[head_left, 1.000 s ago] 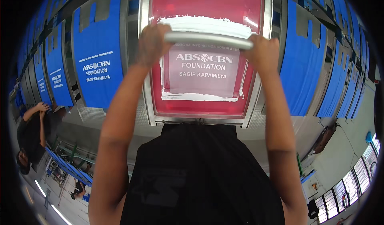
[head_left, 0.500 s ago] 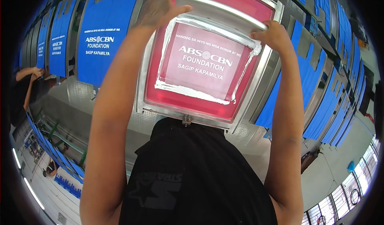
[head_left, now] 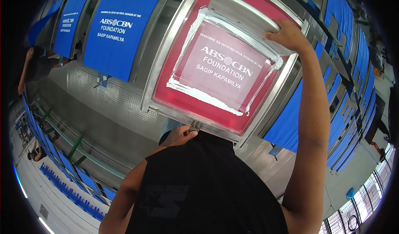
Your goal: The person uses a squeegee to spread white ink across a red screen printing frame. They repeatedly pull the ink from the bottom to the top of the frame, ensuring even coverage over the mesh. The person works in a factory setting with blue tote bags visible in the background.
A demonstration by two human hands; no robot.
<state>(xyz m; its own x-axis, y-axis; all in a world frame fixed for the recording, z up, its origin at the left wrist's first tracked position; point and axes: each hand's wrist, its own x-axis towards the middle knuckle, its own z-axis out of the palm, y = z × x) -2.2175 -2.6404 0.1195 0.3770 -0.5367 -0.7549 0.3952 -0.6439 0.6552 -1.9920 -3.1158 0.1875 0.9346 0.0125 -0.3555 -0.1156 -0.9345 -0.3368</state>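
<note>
A metal-framed red printing screen (head_left: 166,82) lies ahead of me, with smeared white ink around a pale rectangle of reversed-out lettering. A long metal squeegee (head_left: 235,7) leans across its upper part. My right hand (head_left: 286,36) is closed on the squeegee's right end. At the screen's lower edge, my left hand (head_left: 181,135) pinches a small metal fitting (head_left: 196,126), its forearm partly hidden behind my black shirt.
Blue fabric panels with white print (head_left: 112,51) hang or lie on metal boards in rows on both sides. A metal rail and walkway (head_left: 75,92) run at lower left. A co-worker's arm (head_left: 25,67) shows at far left, another person (head_left: 36,153) farther off.
My left hand has left the squeegee and moved down to the fitting. My right hand still holds the squeegee, now tilted at the screen's upper part. The view has rotated.
</note>
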